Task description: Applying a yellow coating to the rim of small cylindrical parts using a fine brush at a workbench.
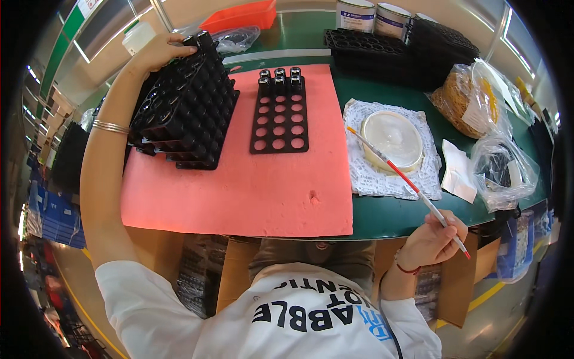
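Observation:
My left hand (160,51) reaches to the far top corner of a tall stack of black plastic trays (188,107). Its fingers close around a small black cylindrical part (191,41), next to a similar one (204,39) that stands upright with a shiny top. A slim paintbrush (399,172) with a red and white handle is held in my right hand (431,240). The brush slants up and left, its tip over the near-left side of a round pale dish (393,140). Between the stack and the dish lies a black holed rack (279,128), several black cylinders upright in its far rows.
A pink foam mat (269,197) covers part of the green table (397,216). The dish sits on a printed white packet (365,179). At the right are bagged yellowish items (463,102) and a folded paper (457,170). Black trays (371,54), cans (356,16) and an orange bin (242,17) stand behind.

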The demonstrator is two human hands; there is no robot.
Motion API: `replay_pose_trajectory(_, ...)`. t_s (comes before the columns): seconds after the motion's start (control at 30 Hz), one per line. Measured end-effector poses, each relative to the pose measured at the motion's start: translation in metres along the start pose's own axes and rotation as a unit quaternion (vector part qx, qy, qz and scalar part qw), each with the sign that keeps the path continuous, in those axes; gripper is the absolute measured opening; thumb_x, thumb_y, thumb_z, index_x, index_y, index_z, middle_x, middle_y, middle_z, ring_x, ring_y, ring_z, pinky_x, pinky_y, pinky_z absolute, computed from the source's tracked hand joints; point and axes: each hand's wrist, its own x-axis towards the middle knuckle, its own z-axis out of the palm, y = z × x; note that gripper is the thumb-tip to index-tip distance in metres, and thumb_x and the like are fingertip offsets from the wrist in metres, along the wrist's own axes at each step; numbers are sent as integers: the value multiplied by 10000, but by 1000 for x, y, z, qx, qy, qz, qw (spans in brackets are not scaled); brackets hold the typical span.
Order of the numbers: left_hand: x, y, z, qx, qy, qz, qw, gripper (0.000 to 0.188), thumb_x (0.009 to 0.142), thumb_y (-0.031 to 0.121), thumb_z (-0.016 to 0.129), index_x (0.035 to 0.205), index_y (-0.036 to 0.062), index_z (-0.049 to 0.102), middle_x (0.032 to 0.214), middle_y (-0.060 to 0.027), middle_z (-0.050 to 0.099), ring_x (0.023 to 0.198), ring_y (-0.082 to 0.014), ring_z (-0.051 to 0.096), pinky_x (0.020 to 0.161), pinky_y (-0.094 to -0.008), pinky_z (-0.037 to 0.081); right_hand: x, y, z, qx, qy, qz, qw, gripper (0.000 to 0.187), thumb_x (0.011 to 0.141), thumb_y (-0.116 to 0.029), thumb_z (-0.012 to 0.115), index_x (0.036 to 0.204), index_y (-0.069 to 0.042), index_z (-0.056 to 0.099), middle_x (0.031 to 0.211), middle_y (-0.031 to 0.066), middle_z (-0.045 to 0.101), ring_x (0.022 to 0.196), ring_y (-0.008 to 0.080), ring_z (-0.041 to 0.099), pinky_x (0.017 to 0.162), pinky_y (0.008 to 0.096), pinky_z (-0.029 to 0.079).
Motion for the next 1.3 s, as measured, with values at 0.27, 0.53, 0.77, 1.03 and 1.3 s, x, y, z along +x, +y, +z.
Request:
replay_pose_trajectory(0.27,-32,17,-3,162,219,104,957,441,700,398,597,940,29,561,726,-79,566,615,-144,534,518,-283,409,-2,-1,4,0,0,2,1000,258,836,-293,503,810,-39,471,617,83,494,514,143,476,473,217,392)
replay_pose_trajectory(0.53,-114,112,137,145,216,182,948,338,723,297,583,928,30,551,800,-98,592,748,-232,587,674,-327,458,3,1,-2,-8,-4,5,1000,256,841,-286,495,812,-33,468,606,96,502,506,145,475,487,224,395)
replay_pose_trajectory(0.77,-59,72,191,198,177,-19,964,463,743,227,527,1086,-36,360,972,-189,524,806,-351,572,675,-431,472,-1,-2,3,17,-18,5,1000,206,856,-231,471,810,-30,478,684,73,506,555,132,452,521,231,377)
replay_pose_trajectory(1.03,-39,59,201,74,190,-74,976,441,767,295,497,1084,7,392,1086,-193,492,918,-380,516,772,-446,424,0,-2,0,13,-16,-1,1000,200,856,-218,472,816,-23,480,682,87,526,558,133,464,510,232,379)
replay_pose_trajectory(1.3,-29,47,205,86,209,-77,971,406,770,315,528,999,-13,455,1057,-182,496,898,-368,533,746,-434,447,2,-4,5,-7,-36,12,999,189,861,-197,463,800,-18,461,673,91,531,551,130,466,523,238,392)
